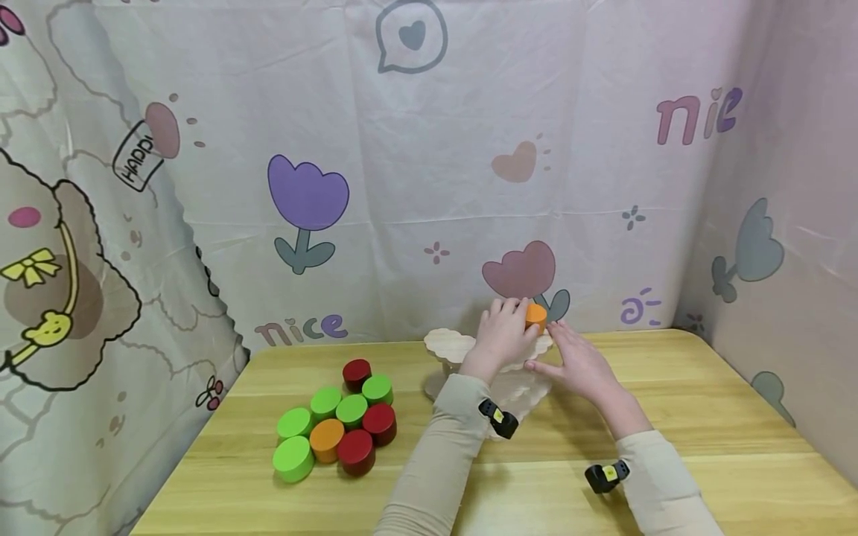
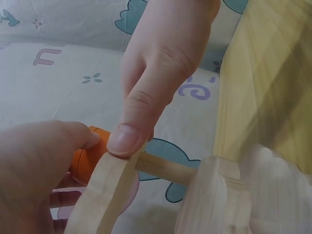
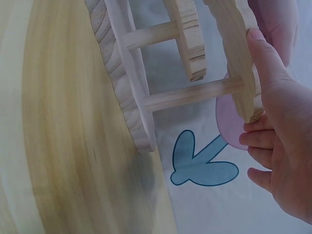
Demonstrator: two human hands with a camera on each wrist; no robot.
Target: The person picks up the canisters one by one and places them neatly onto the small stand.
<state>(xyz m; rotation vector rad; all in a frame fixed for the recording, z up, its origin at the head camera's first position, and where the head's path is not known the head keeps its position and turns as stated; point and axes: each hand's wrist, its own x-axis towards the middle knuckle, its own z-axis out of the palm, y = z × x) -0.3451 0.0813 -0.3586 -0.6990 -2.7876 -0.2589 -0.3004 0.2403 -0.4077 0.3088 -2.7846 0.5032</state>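
Note:
On the top cloud-shaped shelf of a pale wooden tiered stand (image 1: 450, 347), my left hand (image 1: 503, 335) holds an orange cylinder block (image 1: 535, 316) by its side. In the left wrist view the thumb of that hand lies against the orange block (image 2: 87, 158), while its other fingers are partly hidden behind the shelf. My right hand (image 1: 582, 365) grips the right edge of the same shelf. From the right wrist, its thumb touches the shelf (image 3: 239, 53) near the edge and its fingers sit around the end. Round dowels (image 3: 195, 95) join the shelf to the wider scalloped base.
Left of the stand, a group of cylinder blocks stands on the wooden table (image 1: 228, 476): several green blocks (image 1: 293, 458), three red blocks (image 1: 356, 452) and one orange block (image 1: 327, 439). A printed cloth (image 1: 415, 149) hangs close behind the table and along its sides.

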